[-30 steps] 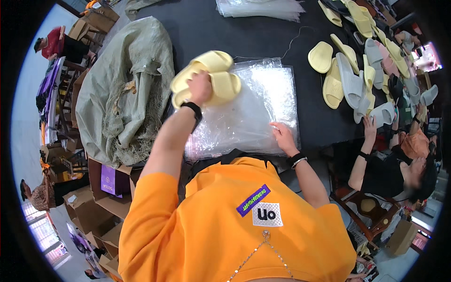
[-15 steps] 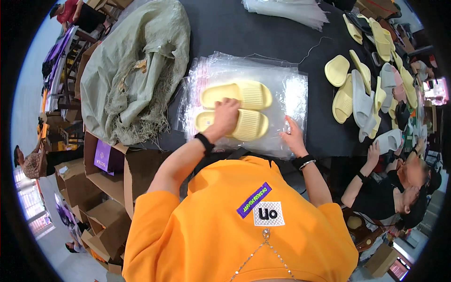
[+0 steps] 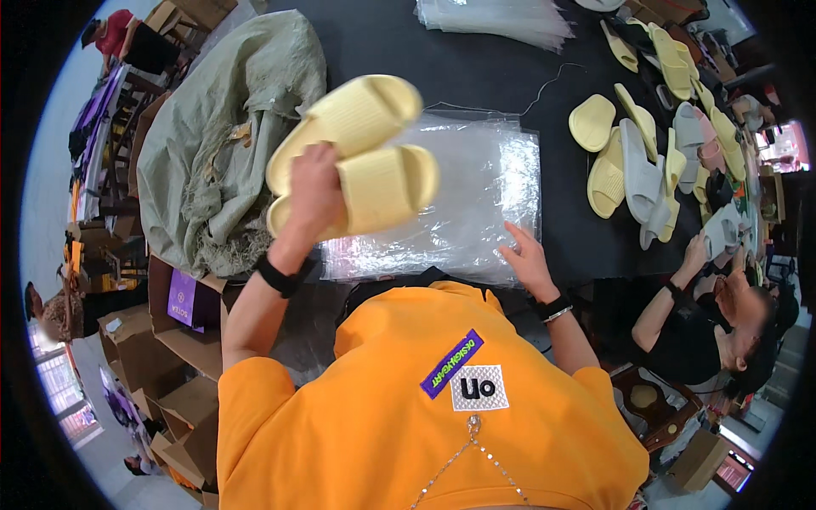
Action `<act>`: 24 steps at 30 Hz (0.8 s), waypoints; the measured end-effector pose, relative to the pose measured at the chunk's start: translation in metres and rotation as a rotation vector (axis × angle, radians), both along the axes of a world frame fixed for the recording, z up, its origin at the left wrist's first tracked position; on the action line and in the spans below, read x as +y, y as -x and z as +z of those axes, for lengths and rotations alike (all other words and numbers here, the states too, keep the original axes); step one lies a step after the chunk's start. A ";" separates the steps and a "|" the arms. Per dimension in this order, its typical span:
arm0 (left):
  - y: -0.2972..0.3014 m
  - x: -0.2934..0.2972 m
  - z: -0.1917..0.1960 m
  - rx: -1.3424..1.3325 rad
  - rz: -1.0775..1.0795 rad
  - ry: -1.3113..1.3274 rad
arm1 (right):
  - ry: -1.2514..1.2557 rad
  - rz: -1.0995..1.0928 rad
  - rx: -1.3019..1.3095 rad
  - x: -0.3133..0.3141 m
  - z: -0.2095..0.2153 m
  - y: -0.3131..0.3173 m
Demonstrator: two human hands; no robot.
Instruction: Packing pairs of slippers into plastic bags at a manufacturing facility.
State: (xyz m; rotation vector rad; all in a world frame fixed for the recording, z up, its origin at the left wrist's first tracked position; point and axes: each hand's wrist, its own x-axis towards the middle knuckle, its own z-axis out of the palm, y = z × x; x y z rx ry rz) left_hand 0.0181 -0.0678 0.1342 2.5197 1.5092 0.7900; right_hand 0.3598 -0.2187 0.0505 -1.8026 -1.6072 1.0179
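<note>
My left hand [image 3: 312, 197] is raised above the table and grips a pair of pale yellow slide slippers [image 3: 357, 153], held side by side. My right hand [image 3: 529, 257] lies flat with spread fingers on the near right part of a stack of clear plastic bags [image 3: 476, 187] spread on the black table [image 3: 476, 68]. The slippers hang over the left part of that stack.
A grey-green woven sack [image 3: 221, 144] lies crumpled at the left of the table. Several yellow and grey slippers [image 3: 646, 161] are piled at the right, where a seated person [image 3: 722, 314] reaches in. More clear bags [image 3: 497, 19] lie at the far edge. Cardboard boxes [image 3: 183, 340] stand at the lower left.
The yellow slippers, which my left hand had pressed down on the bags half a second ago, are lifted up again. My right hand stays on the bag stack.
</note>
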 end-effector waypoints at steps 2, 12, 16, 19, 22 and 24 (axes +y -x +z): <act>-0.054 -0.009 0.009 -0.006 -0.180 0.039 | -0.008 -0.020 0.007 -0.009 0.003 0.002; -0.165 0.019 -0.136 0.134 -0.252 0.169 | -0.122 -0.051 -0.049 -0.038 -0.070 -0.009; -0.135 0.048 -0.132 0.159 -0.140 0.133 | -0.039 -0.010 -0.009 -0.027 -0.071 -0.013; -0.124 0.064 -0.121 0.164 -0.058 0.170 | 0.172 0.050 -0.188 -0.015 -0.031 -0.012; -0.126 0.057 -0.089 0.137 -0.157 0.109 | 0.070 -0.054 -0.315 0.004 0.005 -0.010; -0.139 0.043 -0.075 0.133 -0.262 0.069 | -0.123 -0.191 -0.183 0.022 0.016 -0.009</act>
